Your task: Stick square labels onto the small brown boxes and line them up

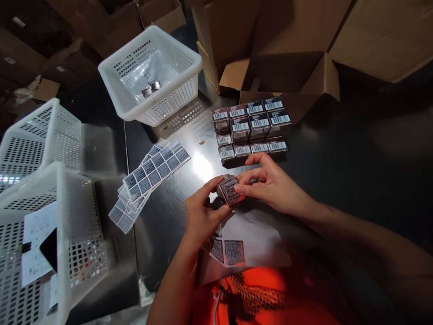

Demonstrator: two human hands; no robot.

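Both my hands hold one small dark box (230, 191) above the metal table (176, 212). My left hand (201, 215) grips its left side with thumb and fingers. My right hand (270, 183) presses a printed sticker onto the box's face with its fingertips. Under my hands lies a white backing sheet with two stickers left on it (233, 250). Just beyond my hands stands a block of several small boxes with barcode labels (250, 126), set in rows.
Strips of printed stickers (152, 174) fan out at the left. A white basket (152, 74) holding a plastic bag stands behind them. Two more white baskets (40, 212) are at the far left. Open cardboard cartons (287, 63) line the back.
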